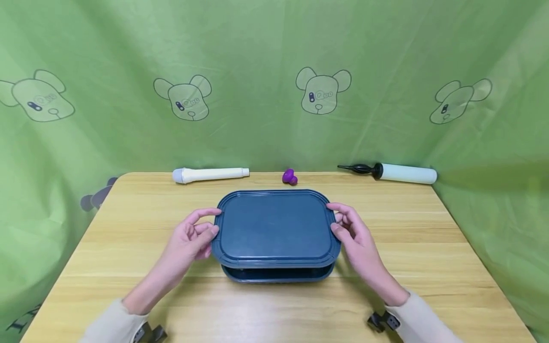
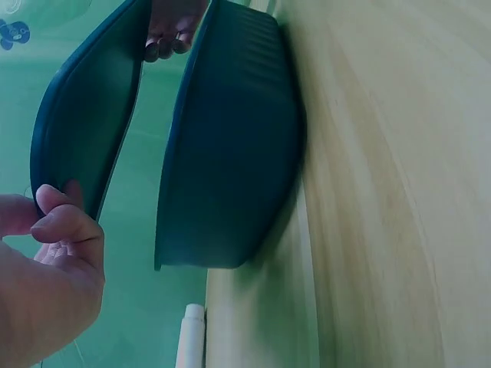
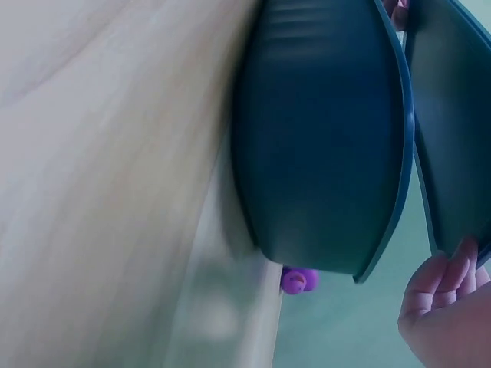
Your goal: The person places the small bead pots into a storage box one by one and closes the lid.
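A dark blue lid (image 1: 276, 224) with rounded corners is held level above a matching dark blue box (image 1: 278, 275). My left hand (image 1: 191, 238) grips the lid's left edge, and my right hand (image 1: 353, 233) grips its right edge, thumbs near the top and fingers curled at the rim. Both wrist views show a gap between the lid (image 2: 88, 107) and the deep box (image 2: 230, 146), which stands on the table. Most of the box is hidden under the lid in the head view, its contents with it.
Along the back edge of the wooden table (image 1: 429, 267) lie a white microphone-shaped stick (image 1: 212, 174), a small purple knobbed object (image 1: 289, 176) and a white hand pump (image 1: 399, 172) with a black nozzle. Behind them hangs a green curtain (image 1: 257, 124) printed with bear heads.
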Tool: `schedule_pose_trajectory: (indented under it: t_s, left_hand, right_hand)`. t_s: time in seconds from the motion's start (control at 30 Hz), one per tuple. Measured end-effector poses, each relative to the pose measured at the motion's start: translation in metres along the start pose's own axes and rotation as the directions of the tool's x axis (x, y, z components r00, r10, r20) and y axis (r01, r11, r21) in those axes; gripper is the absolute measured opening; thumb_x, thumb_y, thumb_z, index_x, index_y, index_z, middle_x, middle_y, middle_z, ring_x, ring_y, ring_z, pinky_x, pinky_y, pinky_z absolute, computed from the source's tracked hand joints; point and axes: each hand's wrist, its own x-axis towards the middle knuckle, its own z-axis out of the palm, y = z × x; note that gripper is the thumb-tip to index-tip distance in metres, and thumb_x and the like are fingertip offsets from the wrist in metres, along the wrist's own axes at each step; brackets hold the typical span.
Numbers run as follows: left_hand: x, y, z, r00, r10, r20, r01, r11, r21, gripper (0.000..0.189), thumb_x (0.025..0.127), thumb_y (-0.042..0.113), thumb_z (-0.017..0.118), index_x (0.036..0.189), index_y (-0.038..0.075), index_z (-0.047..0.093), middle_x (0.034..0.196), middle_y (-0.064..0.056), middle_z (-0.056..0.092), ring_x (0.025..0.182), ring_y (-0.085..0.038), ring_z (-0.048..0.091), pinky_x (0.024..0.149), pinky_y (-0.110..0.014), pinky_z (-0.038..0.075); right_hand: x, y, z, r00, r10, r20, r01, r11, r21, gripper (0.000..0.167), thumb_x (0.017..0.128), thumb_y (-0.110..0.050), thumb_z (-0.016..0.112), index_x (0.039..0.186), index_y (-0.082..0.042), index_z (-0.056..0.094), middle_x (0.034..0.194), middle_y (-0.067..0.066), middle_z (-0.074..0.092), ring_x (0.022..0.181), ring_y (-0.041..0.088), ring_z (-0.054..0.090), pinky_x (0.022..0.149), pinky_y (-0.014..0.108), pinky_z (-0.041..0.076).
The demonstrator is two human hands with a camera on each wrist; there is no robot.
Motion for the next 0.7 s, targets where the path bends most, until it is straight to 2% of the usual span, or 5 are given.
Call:
schedule_pose_trajectory:
  t_s: [0.23, 0.33, 0.43, 0.57, 0.7]
  left_hand:
    - [0.004, -0.005, 0.008, 1.0, -0.028, -0.012, 0.027, 0.999, -0.022, 0.051, 0.109, 0.004, 0.063, 0.155, -0.001, 0.041, 0.082, 0.0, 0.067, 0.057, -0.008, 0.052, 0.051, -0.019, 0.038]
    - [0.004, -0.003, 0.011, 0.999, -0.042, -0.027, 0.041, 0.999, -0.023, 0.044, 0.109, 0.004, 0.063, 0.148, -0.007, 0.047, 0.082, 0.001, 0.068, 0.059, -0.008, 0.054, 0.052, -0.018, 0.042]
    - [0.004, -0.001, 0.013, 0.999, -0.02, -0.043, 0.02, 1.0, 0.001, 0.031, 0.109, 0.005, 0.064, 0.135, -0.01, 0.057, 0.08, -0.001, 0.068, 0.059, -0.009, 0.056, 0.052, -0.019, 0.042]
    - [0.003, 0.004, 0.014, 0.997, 0.042, -0.068, -0.04, 0.999, 0.037, 0.022, 0.108, 0.003, 0.066, 0.124, -0.011, 0.063, 0.079, -0.006, 0.067, 0.06, -0.014, 0.058, 0.051, -0.022, 0.041]
    - [0.001, 0.009, 0.015, 0.99, 0.062, -0.124, -0.052, 0.995, 0.087, 0.018, 0.106, 0.005, 0.071, 0.117, -0.009, 0.069, 0.081, -0.005, 0.065, 0.064, -0.013, 0.055, 0.055, -0.022, 0.043]
  right_hand:
    - [-0.002, 0.005, -0.009, 1.0, 0.004, -0.008, -0.004, 1.0, 0.018, 0.038, 0.11, 0.007, 0.053, 0.147, 0.004, 0.058, 0.098, 0.009, 0.057, 0.086, 0.015, 0.055, 0.08, 0.023, 0.047]
    - [-0.002, 0.005, -0.012, 0.999, 0.035, -0.009, -0.035, 0.999, 0.035, 0.046, 0.109, 0.007, 0.054, 0.154, 0.002, 0.052, 0.099, 0.008, 0.061, 0.086, 0.013, 0.058, 0.082, 0.021, 0.05]
    - [-0.001, 0.004, -0.015, 0.996, 0.086, -0.022, -0.084, 0.995, 0.06, 0.049, 0.108, 0.006, 0.059, 0.157, 0.004, 0.05, 0.102, 0.005, 0.067, 0.088, 0.01, 0.064, 0.084, 0.019, 0.054]
    - [-0.002, -0.002, -0.017, 0.984, 0.165, -0.062, -0.158, 0.982, 0.106, 0.033, 0.107, 0.001, 0.066, 0.138, 0.012, 0.064, 0.104, 0.001, 0.075, 0.089, 0.01, 0.07, 0.082, 0.02, 0.058]
    - [-0.001, -0.006, -0.019, 0.978, 0.169, -0.12, -0.156, 0.981, 0.114, 0.017, 0.105, 0.0, 0.071, 0.116, 0.013, 0.073, 0.097, 0.0, 0.076, 0.083, 0.008, 0.069, 0.076, 0.02, 0.058]
